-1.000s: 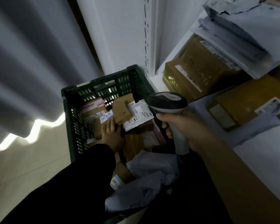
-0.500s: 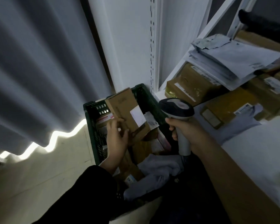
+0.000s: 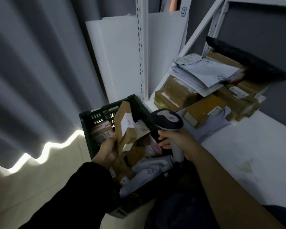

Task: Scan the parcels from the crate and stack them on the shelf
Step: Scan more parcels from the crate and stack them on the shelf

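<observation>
My left hand [image 3: 108, 150] grips a flat brown cardboard parcel [image 3: 125, 125] with a white label, held upright on its edge above the dark green crate [image 3: 96, 113]. Just right of it, my right hand [image 3: 177, 143] is wrapped round the handle of a black and grey barcode scanner [image 3: 168, 120], whose head sits level with the parcel's label side. Several more boxes and grey mailer bags [image 3: 149, 169] fill the crate. The white shelf [image 3: 248, 146] to the right carries stacked brown boxes [image 3: 175, 95] and grey mailers [image 3: 203, 73].
A grey curtain [image 3: 31, 71] hangs on the left, with light showing under its hem on the pale floor [image 3: 31, 184]. A white shelf upright [image 3: 141, 47] stands behind the crate. A black bag [image 3: 248, 63] lies on top of the shelf's parcels.
My left hand has lifted the brown parcel out of the crate and turned it up on edge beside the scanner. The view has tilted upward, showing more of the shelf.
</observation>
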